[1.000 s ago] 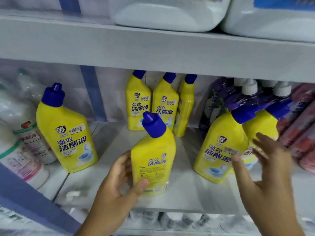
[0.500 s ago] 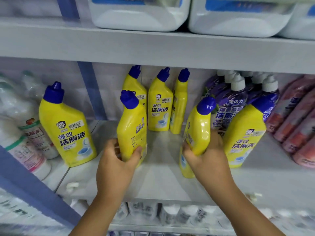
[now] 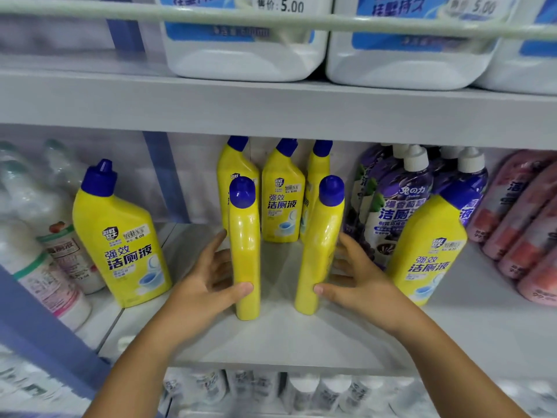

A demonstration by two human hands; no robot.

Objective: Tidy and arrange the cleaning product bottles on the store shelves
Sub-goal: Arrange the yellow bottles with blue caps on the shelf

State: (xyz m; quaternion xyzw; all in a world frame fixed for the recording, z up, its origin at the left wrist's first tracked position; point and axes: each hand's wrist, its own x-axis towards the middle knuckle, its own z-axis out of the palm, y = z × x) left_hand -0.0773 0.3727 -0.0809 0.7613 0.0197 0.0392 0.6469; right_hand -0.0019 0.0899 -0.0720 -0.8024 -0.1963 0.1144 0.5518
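Observation:
Two yellow bottles with blue caps stand side-on on the middle shelf [image 3: 301,342]. My left hand [image 3: 208,282] grips the left bottle [image 3: 244,251], thumb across its front edge. My right hand [image 3: 355,279] grips the right bottle [image 3: 319,248], which leans slightly right. Three more yellow bottles [image 3: 281,200] stand in a row at the back. Another yellow bottle [image 3: 120,239] stands at the left front, and one [image 3: 425,251] at the right front, both with labels facing me.
Purple bottles with white caps [image 3: 394,206] stand right of the middle, pink bottles [image 3: 521,224] at the far right, white bottles [image 3: 45,260] at the far left. Large white jugs [image 3: 247,52] sit on the shelf above. A blue upright [image 3: 162,176] rises behind the left bottle.
Both hands have turned their bottles edge-on and brought them upright nearer the shelf's middle. The view has moved closer and tilted up.

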